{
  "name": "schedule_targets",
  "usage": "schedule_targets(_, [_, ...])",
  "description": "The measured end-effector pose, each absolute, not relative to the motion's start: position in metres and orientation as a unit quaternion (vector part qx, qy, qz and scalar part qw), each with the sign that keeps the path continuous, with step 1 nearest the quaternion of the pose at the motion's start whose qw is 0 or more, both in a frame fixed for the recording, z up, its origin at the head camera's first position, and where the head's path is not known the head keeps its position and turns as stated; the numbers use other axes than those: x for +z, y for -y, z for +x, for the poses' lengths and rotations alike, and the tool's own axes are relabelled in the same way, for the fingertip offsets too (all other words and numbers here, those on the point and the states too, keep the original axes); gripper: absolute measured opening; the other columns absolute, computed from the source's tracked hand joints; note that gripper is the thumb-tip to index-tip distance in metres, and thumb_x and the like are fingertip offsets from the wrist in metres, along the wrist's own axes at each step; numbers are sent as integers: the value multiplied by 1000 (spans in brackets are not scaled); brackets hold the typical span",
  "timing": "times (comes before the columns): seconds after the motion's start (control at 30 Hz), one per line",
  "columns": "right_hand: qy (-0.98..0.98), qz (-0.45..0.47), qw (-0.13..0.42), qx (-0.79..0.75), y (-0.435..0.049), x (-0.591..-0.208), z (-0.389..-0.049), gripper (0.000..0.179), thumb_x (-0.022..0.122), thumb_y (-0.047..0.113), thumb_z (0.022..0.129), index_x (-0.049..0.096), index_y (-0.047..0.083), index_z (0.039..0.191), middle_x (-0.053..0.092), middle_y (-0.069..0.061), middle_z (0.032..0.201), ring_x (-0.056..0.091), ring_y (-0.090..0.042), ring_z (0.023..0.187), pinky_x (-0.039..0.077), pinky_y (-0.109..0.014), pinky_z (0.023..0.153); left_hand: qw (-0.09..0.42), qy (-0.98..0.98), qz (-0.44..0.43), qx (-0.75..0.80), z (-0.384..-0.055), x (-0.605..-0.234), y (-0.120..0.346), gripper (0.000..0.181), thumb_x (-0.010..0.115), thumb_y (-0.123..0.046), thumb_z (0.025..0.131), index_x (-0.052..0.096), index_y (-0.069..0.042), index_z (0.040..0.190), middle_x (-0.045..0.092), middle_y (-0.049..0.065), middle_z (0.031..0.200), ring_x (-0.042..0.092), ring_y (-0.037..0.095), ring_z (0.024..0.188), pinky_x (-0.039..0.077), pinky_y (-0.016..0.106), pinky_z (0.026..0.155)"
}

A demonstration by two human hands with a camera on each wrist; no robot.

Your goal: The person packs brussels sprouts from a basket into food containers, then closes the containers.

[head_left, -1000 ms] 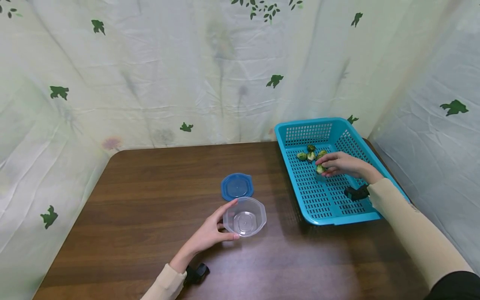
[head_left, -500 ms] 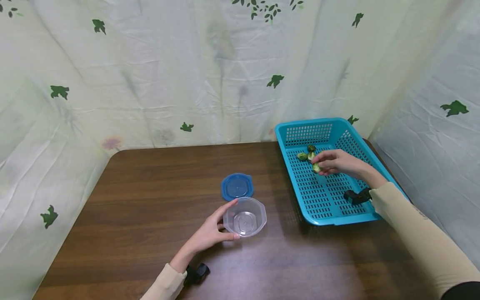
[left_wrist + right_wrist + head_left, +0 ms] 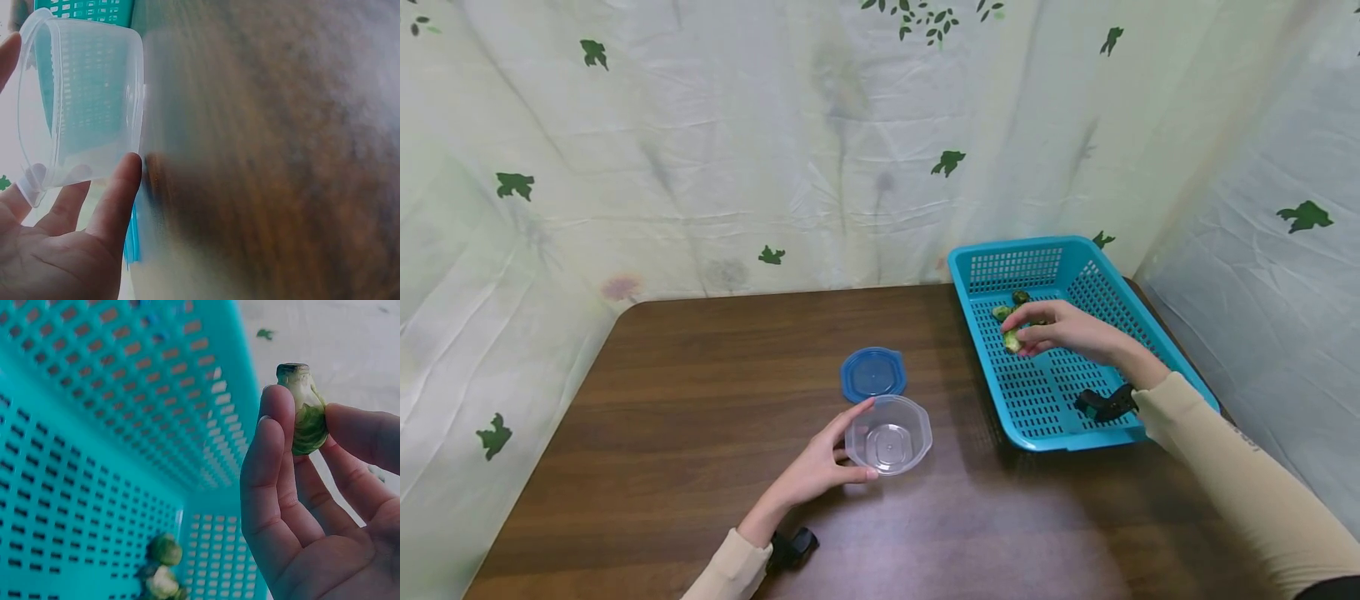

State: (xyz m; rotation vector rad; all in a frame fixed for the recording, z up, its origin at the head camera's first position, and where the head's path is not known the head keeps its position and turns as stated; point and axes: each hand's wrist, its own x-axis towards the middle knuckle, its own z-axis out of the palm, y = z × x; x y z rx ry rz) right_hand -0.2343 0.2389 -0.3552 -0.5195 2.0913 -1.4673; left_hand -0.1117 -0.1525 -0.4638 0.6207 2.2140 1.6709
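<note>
My right hand (image 3: 1071, 329) pinches a green Brussels sprout (image 3: 1012, 341) between thumb and fingertips, over the left part of the blue plastic basket (image 3: 1067, 444). In the right wrist view the held sprout (image 3: 307, 419) has its cut stem end upward. Several other sprouts (image 3: 1019, 297) lie on the basket floor, partly hidden behind the hand. My left hand (image 3: 820, 467) holds a clear plastic container (image 3: 891, 437) from its left side, thumb and fingers spread around it. Nothing lies inside this container, which stands upright on the table with its mouth up.
A blue lid (image 3: 872, 373) lies flat on the brown wooden table (image 3: 715, 400), just behind the container. The basket's raised left wall stands between the sprouts and the container. A white curtain (image 3: 715, 167) with leaf prints hangs behind the table and along both sides.
My right hand has lifted the sprout from beside the others and carried it left toward the basket's left wall. My left hand and the container have stayed in place.
</note>
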Motion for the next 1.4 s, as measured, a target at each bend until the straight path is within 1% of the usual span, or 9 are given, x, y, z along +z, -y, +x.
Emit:
schedule_targets(0.3, [-765, -213, 274, -543, -213, -347, -220, 27, 56, 8, 96, 55, -9, 118, 59, -22, 105, 65, -29, 84, 53, -40, 80, 155, -769, 213, 582, -112, -463, 152, 87, 79, -14, 80, 29, -20, 151, 28, 15, 150, 33, 36, 131, 43, 48, 96])
schedule_targets(0.53, [-760, -220, 291, -539, -191, -344, -207, 26, 56, 9, 96, 57, -8, 117, 61, -21, 98, 62, -40, 86, 52, -46, 81, 155, -771, 214, 580, -113, -465, 153, 87, 79, -14, 80, 29, -19, 151, 28, 16, 149, 34, 37, 130, 43, 48, 95])
schedule_targets(0.67, [-761, -230, 294, -531, -180, -343, -201, 27, 57, 11, 96, 58, -7, 116, 62, -19, 96, 64, -33, 83, 52, -47, 80, 154, -770, 214, 581, -113, -466, 153, 87, 79, -14, 80, 29, -19, 151, 28, 16, 149, 34, 37, 130, 44, 47, 95])
schedule_targets(0.73, [-760, -233, 296, -530, -174, -344, -198, 26, 57, 11, 96, 58, -6, 116, 62, -18, 97, 65, -30, 82, 53, -45, 78, 153, -770, 214, 581, -114, -466, 152, 87, 79, -14, 80, 29, -20, 151, 28, 16, 149, 34, 37, 130, 44, 47, 95])
schedule_targets(0.87, [-755, -246, 301, -528, -161, -348, -193, 24, 56, 8, 96, 59, -6, 114, 62, -17, 97, 65, -31, 82, 54, -40, 75, 154, -772, 214, 579, -114, -466, 152, 87, 79, -15, 80, 29, -21, 151, 28, 16, 149, 35, 37, 129, 44, 47, 95])
schedule_targets(1.03, [-753, -262, 305, -521, -146, -355, -187, 21, 55, 5, 94, 61, -7, 112, 64, -15, 94, 65, -36, 83, 55, -39, 74, 155, -773, 213, 577, -114, -465, 153, 87, 79, -15, 80, 29, -21, 151, 28, 16, 149, 35, 36, 130, 44, 47, 95])
schedule_targets(1.13, [-754, -267, 307, -516, -137, -358, -184, 20, 56, 5, 94, 62, -5, 110, 64, -15, 95, 65, -37, 83, 55, -39, 73, 157, -774, 210, 576, -114, -465, 153, 88, 79, -15, 80, 29, -21, 151, 28, 16, 149, 34, 36, 130, 43, 48, 96])
schedule_targets(1.23, [-751, -271, 311, -516, -130, -361, -181, 19, 56, 4, 93, 62, -6, 108, 63, -15, 96, 64, -39, 83, 55, -39, 73, 160, -773, 207, 577, -114, -464, 152, 88, 79, -15, 80, 29, -21, 151, 28, 16, 149, 34, 36, 130, 43, 48, 96])
schedule_targets(1.4, [-747, -279, 316, -514, -119, -365, -179, 21, 56, 2, 92, 60, -10, 109, 63, -13, 96, 66, -33, 80, 55, -42, 73, 164, -771, 207, 579, -114, -464, 152, 87, 78, -15, 80, 28, -21, 151, 27, 17, 149, 34, 37, 130, 43, 49, 95])
